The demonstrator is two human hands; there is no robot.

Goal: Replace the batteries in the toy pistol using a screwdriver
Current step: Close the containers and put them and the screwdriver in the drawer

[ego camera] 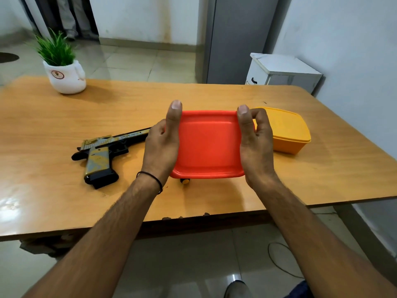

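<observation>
**Both hands on the red box, toy pistol lying off to the left**

And there we were, both hands up over the tabletop (214,95), clamped on either side of the red box (208,143). Our left hand (161,147) gripped its left edge, thumb laid straight along the rim and pointing away from us, the other fingers tucked out of sight underneath. A thin black band (150,179) ran round that wrist. Our right hand (255,143) gripped the right edge, thumb on top at the far corner, forefinger curled round that corner from behind. The box faced us flat side up and seemed lifted off the wood. Whether it was a whole box or only a lid, we could not tell.

Just under its near edge a small black and yellow knob (185,181) peeked out on the tabletop. Too little of it showed to name it.

The toy pistol (103,151), gold and black, lay on its side on the tabletop left of our left hand. Its barrel ran toward that hand and vanished behind it, and its grip pointed at us.

To the right, a yellow box (287,130) with its lid on sat on the tabletop, partly hidden behind our right hand. At the far left corner stood a green plant (55,48) in a white pot (66,78). Beyond the tabletop a white cabinet (281,69) stood by the wall, and a dark cable (277,257) looped on the floor tiles below.
</observation>
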